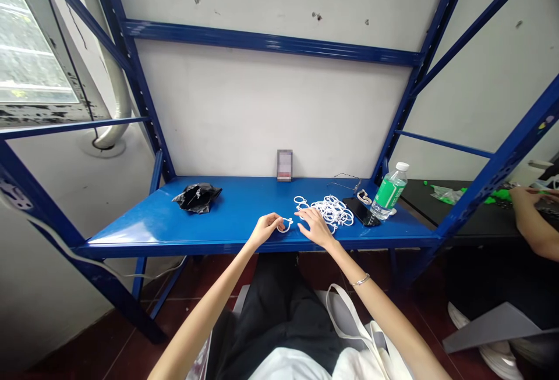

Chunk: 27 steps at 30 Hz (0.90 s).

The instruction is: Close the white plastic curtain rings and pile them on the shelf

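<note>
Between the closed fingers of my left hand (264, 230) is a white plastic ring (288, 227) with a small loop on it, like a curtain ring. It is held just above or at the blue tabletop (244, 199), near the front edge; I cannot tell if it touches. My right hand (316, 226) hovers palm down with its fingers apart, to the right of that ring. It partly covers the left side of a heap of similar white rings (338, 210). Whether its fingertips touch the heap is unclear.
A crumpled black plastic bag (198, 198) lies at the left. A small upright phone-like screen (285, 166) leans against the wall. Right of the heap are glasses (347, 183), a black phone (362, 212) and a water bottle (389, 191). Another person's arm (533, 220) works at a black table.
</note>
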Available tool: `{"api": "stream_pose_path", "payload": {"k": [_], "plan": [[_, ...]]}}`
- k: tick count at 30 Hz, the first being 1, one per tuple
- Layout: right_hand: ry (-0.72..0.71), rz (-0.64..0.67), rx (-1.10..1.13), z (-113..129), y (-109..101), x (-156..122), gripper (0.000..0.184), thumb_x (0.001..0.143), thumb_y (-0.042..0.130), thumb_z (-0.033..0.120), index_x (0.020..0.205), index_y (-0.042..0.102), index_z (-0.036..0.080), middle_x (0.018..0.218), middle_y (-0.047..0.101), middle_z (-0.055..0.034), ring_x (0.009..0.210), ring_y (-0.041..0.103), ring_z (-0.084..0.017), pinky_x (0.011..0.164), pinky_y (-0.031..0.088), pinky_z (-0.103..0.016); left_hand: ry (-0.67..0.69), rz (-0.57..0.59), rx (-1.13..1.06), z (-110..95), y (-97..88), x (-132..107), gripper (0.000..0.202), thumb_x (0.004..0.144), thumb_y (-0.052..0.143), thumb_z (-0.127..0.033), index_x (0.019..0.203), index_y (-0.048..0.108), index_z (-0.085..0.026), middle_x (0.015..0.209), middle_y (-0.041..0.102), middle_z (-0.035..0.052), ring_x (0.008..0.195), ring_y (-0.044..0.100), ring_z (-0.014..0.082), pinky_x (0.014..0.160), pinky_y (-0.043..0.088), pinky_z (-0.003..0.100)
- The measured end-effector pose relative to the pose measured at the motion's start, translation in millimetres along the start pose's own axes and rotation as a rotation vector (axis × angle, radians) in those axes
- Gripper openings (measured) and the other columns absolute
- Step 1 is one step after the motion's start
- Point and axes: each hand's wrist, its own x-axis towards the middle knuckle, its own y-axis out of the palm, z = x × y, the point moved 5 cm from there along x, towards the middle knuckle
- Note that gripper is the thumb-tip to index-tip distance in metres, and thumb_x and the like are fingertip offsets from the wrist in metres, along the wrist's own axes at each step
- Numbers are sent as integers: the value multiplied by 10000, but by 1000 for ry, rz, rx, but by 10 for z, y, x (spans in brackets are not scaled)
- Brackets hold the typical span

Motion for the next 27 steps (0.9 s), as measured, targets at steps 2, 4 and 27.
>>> {"api": "stream_pose_path", "payload": {"k": [2,4,27], "plan": [[-45,30,54,88,21,12,278,865,556,233,1140,597,237,1095,633,-66,1056,541,-244,913,457,-431,13,-1,63,-39,26,-18,376,855,516,-516,810,621,-157,740,709,66,697,665,197,707,515,308],[-51,41,114,128,31,4,221,879,547,242,1088,620,237,1031,654,-61,1005,565,-242,876,475,-426,33,-9,129,-86,52,-36,384,865,495,-513,791,624,-158,729,704,63,688,661,196,687,506,299],[108,-95,253,45,39,-226,195,941,476,297,1013,645,234,910,675,-59,871,623,-217,780,526,-366,189,63,541,-112,227,-86,537,762,643,-478,1204,542,-191,889,652,47,717,571,175,701,480,307]]}}
